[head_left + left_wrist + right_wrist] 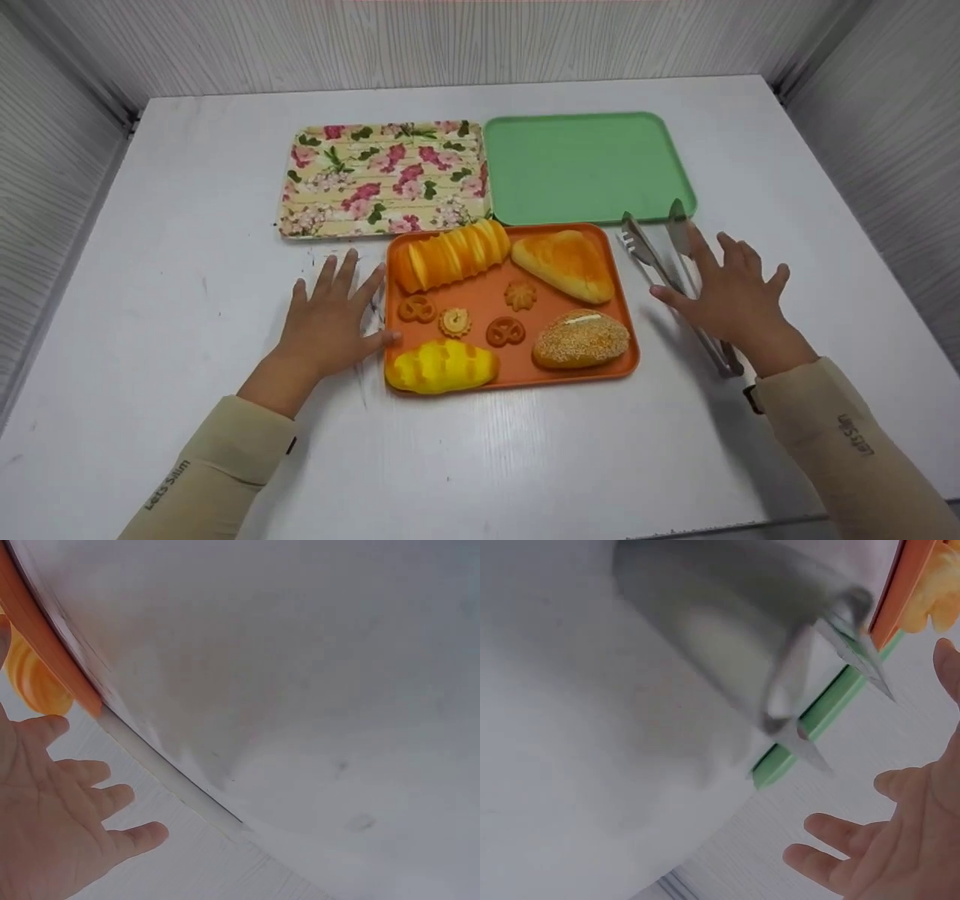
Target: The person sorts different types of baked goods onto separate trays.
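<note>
My left hand (322, 330) is spread beside the left edge of an orange tray (480, 300), its thumb tip over the rim; it holds nothing. My right hand (739, 296), fingers apart and holding nothing, is over metal tongs (677, 225), hiding part of them. In the right wrist view the tongs (712, 622) appear large, apart from the fingers. On the tray lie a sliced loaf (457, 255), a triangular bread (566, 262), a yellow bread (442, 367), a sesame bun (583, 341), two pretzel cookies (505, 331), a round cookie (454, 322) and a flower-shaped cookie (520, 295).
Behind the orange tray, a floral tray (390, 176) stands at the left and a green tray (585, 169) at the right, side by side. All are on a white table (450, 457). Pale wood-grain panels (450, 45) rise at the back and sides.
</note>
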Demonstrator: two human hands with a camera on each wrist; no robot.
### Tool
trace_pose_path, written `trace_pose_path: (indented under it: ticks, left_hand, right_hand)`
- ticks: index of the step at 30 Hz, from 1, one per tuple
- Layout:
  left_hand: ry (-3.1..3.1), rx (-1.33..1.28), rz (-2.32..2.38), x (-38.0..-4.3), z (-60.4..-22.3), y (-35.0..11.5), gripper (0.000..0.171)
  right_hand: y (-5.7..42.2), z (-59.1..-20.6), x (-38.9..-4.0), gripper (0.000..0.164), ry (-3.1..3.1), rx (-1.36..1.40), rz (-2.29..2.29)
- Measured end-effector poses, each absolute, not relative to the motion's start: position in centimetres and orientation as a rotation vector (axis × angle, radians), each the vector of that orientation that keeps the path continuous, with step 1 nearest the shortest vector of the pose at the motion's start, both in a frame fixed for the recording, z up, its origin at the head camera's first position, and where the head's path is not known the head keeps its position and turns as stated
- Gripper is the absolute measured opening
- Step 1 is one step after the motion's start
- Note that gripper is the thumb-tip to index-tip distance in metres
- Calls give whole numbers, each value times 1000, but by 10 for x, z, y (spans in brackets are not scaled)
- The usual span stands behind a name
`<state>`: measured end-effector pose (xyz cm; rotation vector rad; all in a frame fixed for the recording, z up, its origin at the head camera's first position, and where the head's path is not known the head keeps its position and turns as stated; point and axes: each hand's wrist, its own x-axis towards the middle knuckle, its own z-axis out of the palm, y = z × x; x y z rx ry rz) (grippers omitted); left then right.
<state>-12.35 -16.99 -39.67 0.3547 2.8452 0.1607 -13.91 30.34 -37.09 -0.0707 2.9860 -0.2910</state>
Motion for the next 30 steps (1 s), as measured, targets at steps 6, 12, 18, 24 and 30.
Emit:
trace_pose_path:
  ticks: [6,12,18,24,30]
  left_hand:
    - [2834,406,153,-121,-398,-166,90]
    - [2827,429,144,-119,-399,-168,89]
    - [2824,489,143,-118,-400,-169,85]
    - [2805,570,146,-119,-403,-171,86]
    - [2787,600,159,-121,-405,-171,85]
  right_hand:
    - [311,-376,-134,108,2957,-32,-255]
    - [316,-382,-133,111,2945,-52,-262]
    - [317,-387,-133,109,2927,-84,-352]
    - [318,-392,-131,104,2932,-96,-416]
    - [318,-395,-132,99,2960,-142,-461]
